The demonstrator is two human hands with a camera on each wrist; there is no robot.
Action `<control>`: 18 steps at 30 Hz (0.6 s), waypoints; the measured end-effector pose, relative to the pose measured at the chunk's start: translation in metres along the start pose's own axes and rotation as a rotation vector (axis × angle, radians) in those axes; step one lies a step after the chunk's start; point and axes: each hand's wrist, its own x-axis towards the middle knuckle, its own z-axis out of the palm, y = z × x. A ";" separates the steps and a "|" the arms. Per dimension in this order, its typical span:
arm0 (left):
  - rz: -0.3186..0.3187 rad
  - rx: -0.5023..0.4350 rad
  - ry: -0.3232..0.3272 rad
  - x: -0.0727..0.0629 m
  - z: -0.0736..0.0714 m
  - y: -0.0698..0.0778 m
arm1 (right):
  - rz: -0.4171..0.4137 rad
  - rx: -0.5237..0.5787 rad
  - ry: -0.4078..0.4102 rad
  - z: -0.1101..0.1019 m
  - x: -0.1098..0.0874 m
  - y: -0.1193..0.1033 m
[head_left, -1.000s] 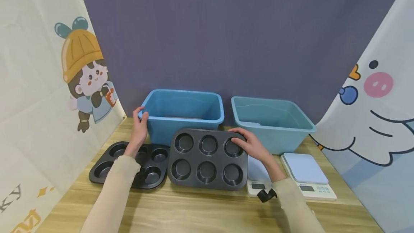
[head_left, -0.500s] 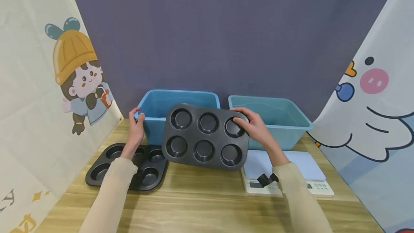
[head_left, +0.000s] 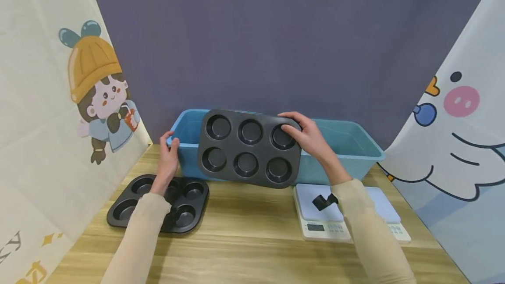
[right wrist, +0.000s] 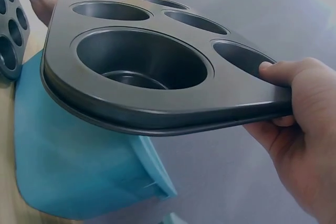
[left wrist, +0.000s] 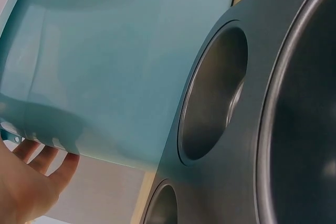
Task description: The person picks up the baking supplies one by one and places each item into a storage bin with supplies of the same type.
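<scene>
My right hand (head_left: 309, 137) grips the upper right corner of a dark six-cup muffin pan (head_left: 233, 147), with the thumb over a corner cup. The pan is lifted off the table and tilted, its cups facing me, in front of the blue bin (head_left: 188, 161). My left hand (head_left: 168, 161) holds that bin's left rim, thumb and fingers on either side. The pan hides much of the bin's opening. In the right wrist view the pan (right wrist: 157, 103) stands above the bin (right wrist: 79, 166); in the left wrist view, fingers (left wrist: 65, 171) curl at the bin's edge.
A second muffin pan (head_left: 199, 204) lies at the left, partly under my left forearm. A teal bin (head_left: 357, 166) stands at the back right. Two white kitchen scales, a nearer one (head_left: 309, 193) and a farther-right one (head_left: 380, 203), sit before it, partly covered by my right arm.
My right hand has raised the muffin pan from low in front of the blue bin to the height of its rim, uncovering the nearer scale. The left hand stays on the rim.
</scene>
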 end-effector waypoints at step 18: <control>0.052 -0.033 0.045 0.003 0.008 -0.005 | -0.071 -0.048 0.094 -0.002 0.039 -0.046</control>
